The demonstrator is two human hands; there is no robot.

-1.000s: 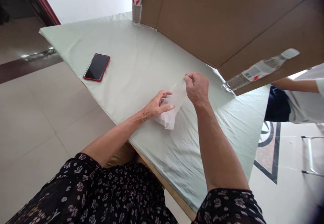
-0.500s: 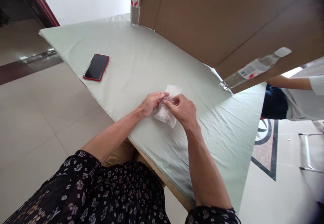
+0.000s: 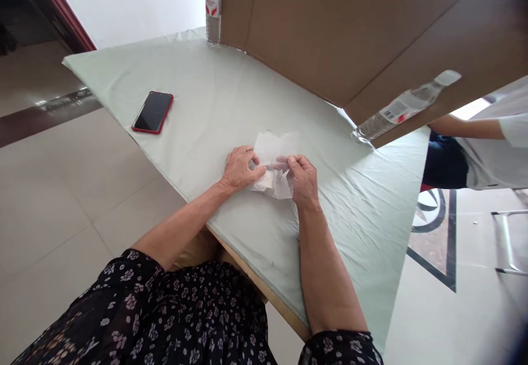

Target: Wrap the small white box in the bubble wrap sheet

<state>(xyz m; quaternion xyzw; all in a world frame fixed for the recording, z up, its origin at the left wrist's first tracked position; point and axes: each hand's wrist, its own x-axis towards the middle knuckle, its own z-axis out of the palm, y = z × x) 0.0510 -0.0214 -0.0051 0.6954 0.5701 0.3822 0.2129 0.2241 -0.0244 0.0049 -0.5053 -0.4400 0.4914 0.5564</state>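
Observation:
A thin, translucent white wrap [image 3: 275, 145] lies partly spread on the pale green tablecloth, with a small whitish item [image 3: 266, 181] on its lower part; what the item is I cannot make out. My left hand [image 3: 242, 169] rests at the wrap's left side, fingers curved and a little apart, the thumb pressing on the whitish item. On the right side, my right hand [image 3: 303, 176] pinches the edge of the wrap between thumb and fingers.
A phone with a red edge [image 3: 152, 112] lies to the left on the tablecloth [image 3: 198, 95]. Brown cardboard [image 3: 330, 35] stands behind, with one bottle [image 3: 213, 10] at its left and another [image 3: 406, 106] at its right. A person's arm [image 3: 470, 127] shows at far right.
The wrap was bunched between my hands and is now opened out flatter. My right hand has pulled its edge to the right, and my left hand has shifted slightly left.

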